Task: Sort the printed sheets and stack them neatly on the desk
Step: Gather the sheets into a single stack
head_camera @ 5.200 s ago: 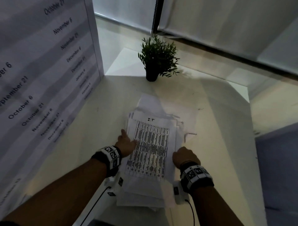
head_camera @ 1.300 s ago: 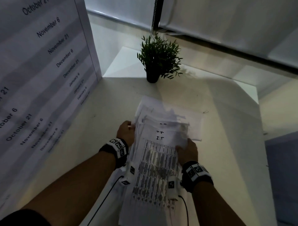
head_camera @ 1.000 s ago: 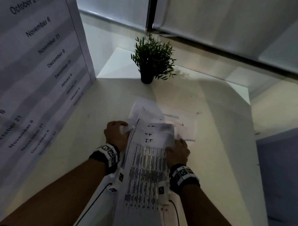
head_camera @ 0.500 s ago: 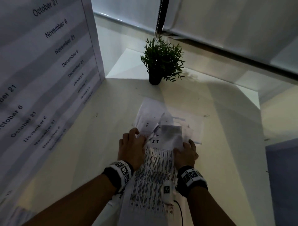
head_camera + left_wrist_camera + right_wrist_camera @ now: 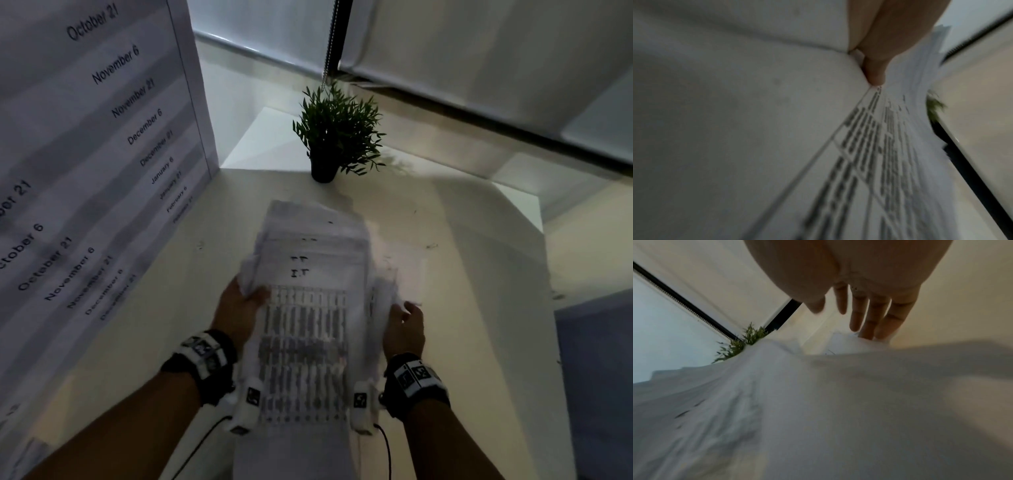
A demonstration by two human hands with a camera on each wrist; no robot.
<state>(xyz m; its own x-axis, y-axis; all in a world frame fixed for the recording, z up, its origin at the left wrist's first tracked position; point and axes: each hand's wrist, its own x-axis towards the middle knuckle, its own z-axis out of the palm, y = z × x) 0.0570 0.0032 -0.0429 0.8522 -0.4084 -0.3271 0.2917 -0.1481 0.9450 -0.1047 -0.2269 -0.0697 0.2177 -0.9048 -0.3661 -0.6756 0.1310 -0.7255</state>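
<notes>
A stack of printed sheets [image 5: 308,325] with a dark table on its top page lies lengthwise between my hands, blurred and raised at its near end. My left hand [image 5: 239,308] grips the stack's left edge, and the left wrist view shows the thumb [image 5: 875,71] pressed on the top page [image 5: 879,162]. My right hand [image 5: 406,322] is at the stack's right edge. In the right wrist view its fingers [image 5: 871,316] are straight and spread, their tips touching a loose sheet [image 5: 842,342] beyond the humped paper [image 5: 818,402]. More loose sheets [image 5: 411,274] lie under the stack on the right.
The pale desk [image 5: 479,325] ends in a drop along its right edge. A small potted plant [image 5: 337,137] stands at the far end. A tall board printed with dates [image 5: 85,154] walls off the left side. A blind chain [image 5: 330,41] hangs behind the plant.
My left hand has come off the top of the sheets and taken hold of the stack's left edge. My right hand has slid outward to the right and opened. The stack has spread wider.
</notes>
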